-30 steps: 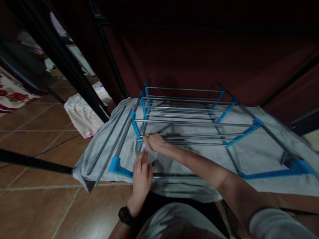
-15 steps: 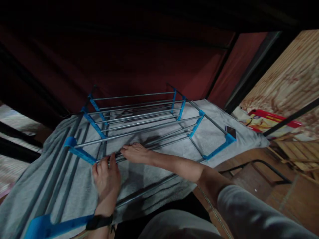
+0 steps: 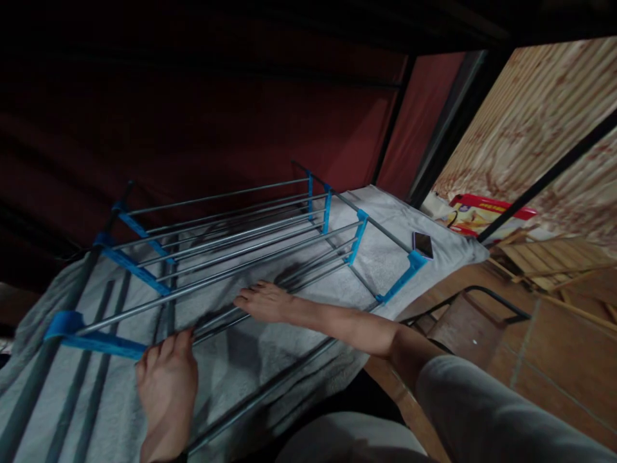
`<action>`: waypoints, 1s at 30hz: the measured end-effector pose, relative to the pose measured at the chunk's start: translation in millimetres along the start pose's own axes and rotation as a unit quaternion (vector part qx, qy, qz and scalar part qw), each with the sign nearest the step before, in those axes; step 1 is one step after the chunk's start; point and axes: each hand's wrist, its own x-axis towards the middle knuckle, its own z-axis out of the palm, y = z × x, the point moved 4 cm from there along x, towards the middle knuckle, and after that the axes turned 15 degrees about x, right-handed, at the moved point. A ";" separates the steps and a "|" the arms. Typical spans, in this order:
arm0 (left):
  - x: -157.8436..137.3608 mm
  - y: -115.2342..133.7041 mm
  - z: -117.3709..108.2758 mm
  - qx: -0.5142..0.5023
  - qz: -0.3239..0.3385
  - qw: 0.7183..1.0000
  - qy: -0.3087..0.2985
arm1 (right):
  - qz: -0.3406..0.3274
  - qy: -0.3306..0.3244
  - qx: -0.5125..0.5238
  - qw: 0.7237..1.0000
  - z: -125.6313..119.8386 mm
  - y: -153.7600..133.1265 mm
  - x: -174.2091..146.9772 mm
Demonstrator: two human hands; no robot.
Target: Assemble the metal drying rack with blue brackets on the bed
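We are pressing our left hand (image 3: pixel 166 379) flat beside the blue connector (image 3: pixel 94 337) and resting open right hand (image 3: pixel 263 302) on a grey rod (image 3: pixel 231 315) of the rack (image 3: pixel 231 231) lying on the towel (image 3: pixel 385 257); keeping rods parallel seems wise.

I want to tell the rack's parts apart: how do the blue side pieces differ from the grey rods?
The blue side pieces are bright blue, flat and short, and run across the rack's ends; the grey rods are dull grey, thin and long, and span its length between them. The left hand touches a blue piece's end, while the right hand rests on the rods. Both lie over the grey towel.
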 end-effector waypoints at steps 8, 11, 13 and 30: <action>7.2 -5.9 -2.7 -0.012 0.017 0.999 0.047 | 0.121 0.072 -0.037 0.989 -32.0 77.5 -70.0; 9.1 -6.7 -2.6 0.012 0.012 0.999 0.048 | 0.201 0.113 -0.047 0.972 -47.7 111.2 -104.7; 8.9 -5.8 -3.3 0.037 0.005 0.999 0.039 | 0.248 0.148 -0.055 0.956 -57.9 129.3 -126.2; 16.6 -8.1 -9.1 0.049 -0.088 0.995 0.028 | 0.257 0.120 -0.012 0.959 -58.1 156.8 -137.5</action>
